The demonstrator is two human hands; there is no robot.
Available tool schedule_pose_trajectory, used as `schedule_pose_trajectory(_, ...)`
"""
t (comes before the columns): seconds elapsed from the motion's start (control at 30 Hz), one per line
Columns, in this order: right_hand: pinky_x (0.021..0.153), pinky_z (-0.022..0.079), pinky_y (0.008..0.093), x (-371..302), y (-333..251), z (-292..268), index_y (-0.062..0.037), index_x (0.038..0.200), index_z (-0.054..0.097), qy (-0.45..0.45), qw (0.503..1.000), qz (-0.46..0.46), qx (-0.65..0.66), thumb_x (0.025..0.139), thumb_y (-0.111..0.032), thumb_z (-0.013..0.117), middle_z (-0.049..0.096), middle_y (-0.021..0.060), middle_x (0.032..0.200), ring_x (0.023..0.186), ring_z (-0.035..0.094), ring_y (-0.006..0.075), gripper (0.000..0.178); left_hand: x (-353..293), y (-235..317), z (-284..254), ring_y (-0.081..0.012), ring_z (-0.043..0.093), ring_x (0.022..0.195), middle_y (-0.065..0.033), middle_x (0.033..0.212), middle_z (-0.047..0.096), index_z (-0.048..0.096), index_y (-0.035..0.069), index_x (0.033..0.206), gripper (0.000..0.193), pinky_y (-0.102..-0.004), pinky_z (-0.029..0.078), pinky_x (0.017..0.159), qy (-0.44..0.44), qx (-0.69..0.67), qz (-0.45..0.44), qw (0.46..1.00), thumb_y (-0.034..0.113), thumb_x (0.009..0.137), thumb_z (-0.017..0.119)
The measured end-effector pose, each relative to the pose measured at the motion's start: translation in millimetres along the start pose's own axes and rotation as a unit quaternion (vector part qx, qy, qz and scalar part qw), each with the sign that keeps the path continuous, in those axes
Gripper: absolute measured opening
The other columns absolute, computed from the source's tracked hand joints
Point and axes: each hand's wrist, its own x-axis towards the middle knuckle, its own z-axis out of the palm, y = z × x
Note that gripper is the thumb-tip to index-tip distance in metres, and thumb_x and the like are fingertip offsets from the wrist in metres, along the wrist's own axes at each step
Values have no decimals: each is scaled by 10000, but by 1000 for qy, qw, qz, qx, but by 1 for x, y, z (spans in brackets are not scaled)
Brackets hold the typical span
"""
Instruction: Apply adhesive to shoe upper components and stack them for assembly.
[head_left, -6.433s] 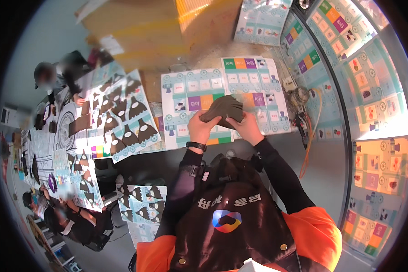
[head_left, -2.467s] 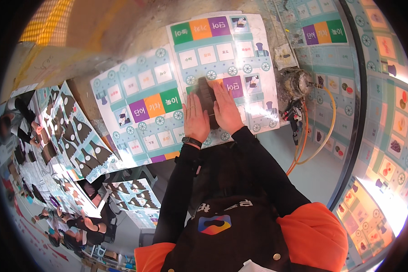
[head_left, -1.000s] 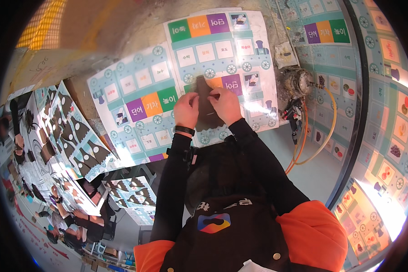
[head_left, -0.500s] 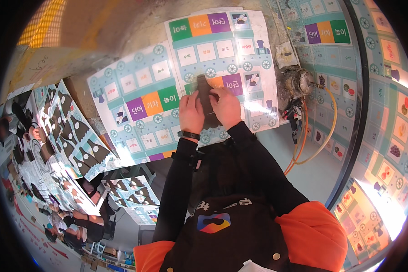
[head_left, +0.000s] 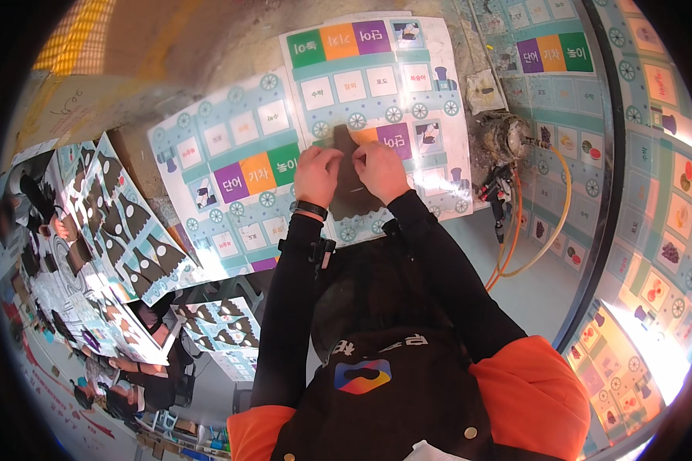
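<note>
A dark brown, dress-shaped flat piece (head_left: 352, 201), narrow at the top and flaring to a wavy lower edge, lies on the printed sheets in front of me. My left hand (head_left: 317, 180) is at its left upper edge, thumb and fingers pinched together there. From the other side my right hand (head_left: 384, 173) pinches the right upper edge with bent fingers. Both hands rest close to the printed sheet (head_left: 430, 100), which has train wheels, word boxes and coloured blocks. Whether the piece is lifted at its edges is hidden by my fingers.
Another printed sheet (head_left: 242, 219) adjoins on the left. A dirty metal fitting (head_left: 504, 138) with a yellow hose (head_left: 567, 192) stands at the right, near a dark frame edge (head_left: 609, 154). Sheets bearing similar brown pieces (head_left: 123, 223) lie at far left, where other people work.
My hands have moved apart, the left one leftward and the right one slightly to the right. More of the brown piece's wide lower part now shows, lying flatter between them.
</note>
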Motion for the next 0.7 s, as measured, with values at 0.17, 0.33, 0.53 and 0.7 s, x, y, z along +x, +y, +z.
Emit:
schedule_pose_trajectory(0.17, 765, 519, 451, 2, 4, 2, -48, 814, 661, -26, 999, 34, 29, 800, -97, 686, 667, 145, 845, 874, 644, 351, 57, 2, 2, -1, -286, 591, 872, -51, 834, 587, 748, 153, 887, 82, -413, 507, 749, -2, 15, 22, 1000, 110, 830, 706)
schedule_pose_trajectory(0.33, 737, 522, 450, 3, 2, 0, -19, 832, 658, -40, 994, 67, 80, 812, -114, 677, 673, 170, 825, 832, 655, 366, 99, 3, 3, -2, -280, 585, 876, -43, 846, 590, 755, 147, 889, 85, -405, 507, 762, -7, 21, 12, 1000, 106, 834, 704)
schedule_pose_trajectory(0.53, 716, 526, 454, 5, 0, 4, -8, 831, 662, -30, 993, 83, 77, 814, -120, 670, 676, 186, 804, 802, 661, 380, 114, 5, 2, -3, -287, 583, 885, -45, 860, 604, 752, 138, 874, 79, -411, 504, 778, -17, 15, 7, 1000, 98, 834, 697)
schedule_pose_trajectory(0.7, 711, 525, 465, 3, 0, 5, -2, 826, 658, -19, 994, 91, 61, 815, -120, 667, 677, 196, 802, 800, 662, 388, 119, -6, 9, -2, -307, 595, 922, -78, 900, 617, 731, 107, 966, 134, -414, 500, 811, 27, 20, 3, 999, 96, 836, 700)
